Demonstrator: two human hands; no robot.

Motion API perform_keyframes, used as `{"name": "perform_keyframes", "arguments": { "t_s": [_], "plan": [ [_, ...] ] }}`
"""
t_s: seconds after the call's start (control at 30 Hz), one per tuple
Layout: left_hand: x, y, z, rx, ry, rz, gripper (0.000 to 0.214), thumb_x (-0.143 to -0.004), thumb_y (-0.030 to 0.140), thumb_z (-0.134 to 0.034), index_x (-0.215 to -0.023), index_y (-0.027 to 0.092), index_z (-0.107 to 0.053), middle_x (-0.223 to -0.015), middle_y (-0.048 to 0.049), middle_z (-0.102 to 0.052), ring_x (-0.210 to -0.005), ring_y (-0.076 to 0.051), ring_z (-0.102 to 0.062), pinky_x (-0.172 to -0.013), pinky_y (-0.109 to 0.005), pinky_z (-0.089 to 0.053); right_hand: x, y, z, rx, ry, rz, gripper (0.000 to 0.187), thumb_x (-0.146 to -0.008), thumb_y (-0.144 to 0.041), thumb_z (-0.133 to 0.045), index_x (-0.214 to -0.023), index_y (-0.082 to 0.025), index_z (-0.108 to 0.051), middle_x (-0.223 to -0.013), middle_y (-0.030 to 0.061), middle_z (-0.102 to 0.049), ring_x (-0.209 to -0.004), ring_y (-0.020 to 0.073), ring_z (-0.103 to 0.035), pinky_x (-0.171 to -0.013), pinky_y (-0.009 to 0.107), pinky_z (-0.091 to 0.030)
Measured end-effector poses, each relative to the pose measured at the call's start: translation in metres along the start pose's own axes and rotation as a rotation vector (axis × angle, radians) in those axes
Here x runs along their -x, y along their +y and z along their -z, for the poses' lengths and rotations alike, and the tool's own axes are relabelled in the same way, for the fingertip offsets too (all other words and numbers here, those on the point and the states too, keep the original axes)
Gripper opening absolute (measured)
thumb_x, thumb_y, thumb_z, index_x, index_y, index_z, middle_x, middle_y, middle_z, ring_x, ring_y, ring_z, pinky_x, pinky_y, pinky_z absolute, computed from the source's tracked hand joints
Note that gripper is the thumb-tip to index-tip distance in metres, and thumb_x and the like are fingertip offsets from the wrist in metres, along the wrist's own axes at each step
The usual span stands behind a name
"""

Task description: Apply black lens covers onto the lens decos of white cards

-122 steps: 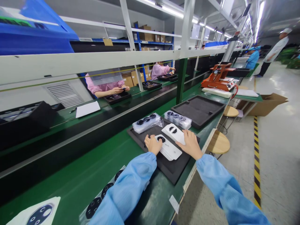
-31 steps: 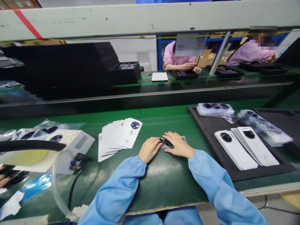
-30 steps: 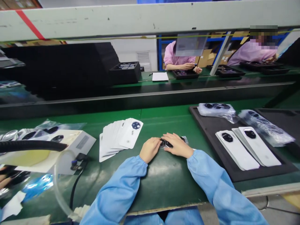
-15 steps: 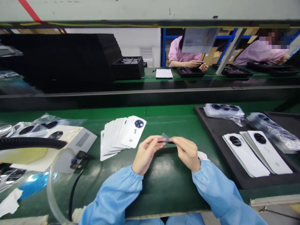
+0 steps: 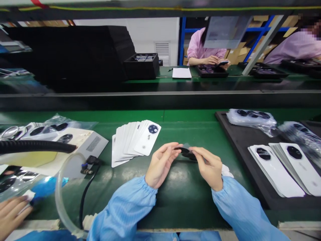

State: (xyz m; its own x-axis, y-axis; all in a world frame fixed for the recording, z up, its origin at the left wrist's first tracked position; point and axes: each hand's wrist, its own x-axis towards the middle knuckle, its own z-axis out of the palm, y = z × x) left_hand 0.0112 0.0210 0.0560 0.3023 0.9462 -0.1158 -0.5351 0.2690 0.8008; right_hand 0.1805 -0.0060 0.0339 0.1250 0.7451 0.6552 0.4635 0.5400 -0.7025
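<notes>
My left hand [image 5: 162, 164] and my right hand [image 5: 209, 166] are raised a little above the green belt [image 5: 175, 194] and meet at the fingertips. Between them they pinch a small black round camera ring [image 5: 186, 152] with a clear film tab on it. Both hands are closed on it. Just left of my left hand lies a fanned stack of white phone back covers [image 5: 134, 140], the top one showing a dark round camera part. To the right, two more stacks of white covers [image 5: 283, 167] rest on a black foam tray [image 5: 238, 140].
Bags of black rings [image 5: 250, 117] lie at the tray's far edge. A black hose [image 5: 32, 146], a clear tube [image 5: 59, 194] and bagged parts [image 5: 47, 129] sit at the left. Another person's hand [image 5: 12, 214] shows bottom left. Two people in pink work across the line.
My hands left the covers on the tray, took the ring from the belt and lifted it. In the last half second they hold it slightly lower and more to the right.
</notes>
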Motion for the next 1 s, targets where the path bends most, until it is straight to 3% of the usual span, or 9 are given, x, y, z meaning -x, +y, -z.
{"name": "perform_keyframes", "arguments": {
  "t_s": [0.27,0.5,0.7,0.87,1.0],
  "plan": [
    [-0.001,0.002,0.003,0.094,-0.012,0.042,0.021,-0.088,0.025,-0.061,-0.096,0.009,-0.072,-0.108,-0.0123,-0.07,-0.092,-0.014,-0.065,-0.085,-0.02,-0.051,0.0,0.0,0.0,0.01,-0.035,0.069,0.034,-0.087,0.001,-0.056,-0.104,-0.025,-0.069,-0.097,0.0008,-0.072,-0.083,0.0155,-0.068,-0.077,0.028,-0.056],
    [-0.001,0.004,0.004,0.145,0.019,0.109,0.017,-0.079,0.013,-0.062,-0.091,0.009,-0.073,-0.106,-0.0114,-0.071,-0.092,-0.013,-0.065,-0.085,-0.018,-0.051,-0.001,-0.002,0.001,0.071,-0.027,0.143,0.036,-0.086,0.003,-0.055,-0.107,-0.023,-0.068,-0.095,0.0028,-0.072,-0.083,0.0161,-0.069,-0.075,0.028,-0.058],
    [-0.006,-0.003,0.013,0.173,0.026,0.322,0.018,-0.071,0.006,-0.057,-0.078,0.011,-0.073,-0.093,-0.0083,-0.072,-0.077,-0.01,-0.065,-0.067,-0.015,-0.052,0.002,0.013,0.007,0.138,-0.169,0.456,0.053,-0.082,0.006,-0.049,-0.127,-0.019,-0.06,-0.107,0.0086,-0.072,-0.101,0.0219,-0.068,-0.084,0.035,-0.059],
    [-0.008,-0.008,0.013,0.181,0.02,0.414,0.027,-0.078,0.013,-0.055,-0.096,0.004,-0.073,-0.107,-0.0152,-0.07,-0.102,-0.021,-0.065,-0.095,-0.029,-0.051,-0.001,0.021,0.009,0.187,-0.179,0.536,0.052,-0.083,0.004,-0.047,-0.131,-0.016,-0.056,-0.109,0.0126,-0.071,-0.103,0.0238,-0.067,-0.084,0.038,-0.06],
    [-0.013,-0.008,0.015,0.181,0.038,0.42,0.031,-0.073,0.003,-0.05,-0.093,0.001,-0.073,-0.105,-0.0157,-0.071,-0.105,-0.02,-0.064,-0.101,-0.027,-0.046,0.0,0.019,0.004,0.188,-0.197,0.463,0.048,-0.085,0.003,-0.049,-0.127,-0.017,-0.059,-0.106,0.0108,-0.072,-0.1,0.0221,-0.068,-0.083,0.036,-0.06]
  ]
}}
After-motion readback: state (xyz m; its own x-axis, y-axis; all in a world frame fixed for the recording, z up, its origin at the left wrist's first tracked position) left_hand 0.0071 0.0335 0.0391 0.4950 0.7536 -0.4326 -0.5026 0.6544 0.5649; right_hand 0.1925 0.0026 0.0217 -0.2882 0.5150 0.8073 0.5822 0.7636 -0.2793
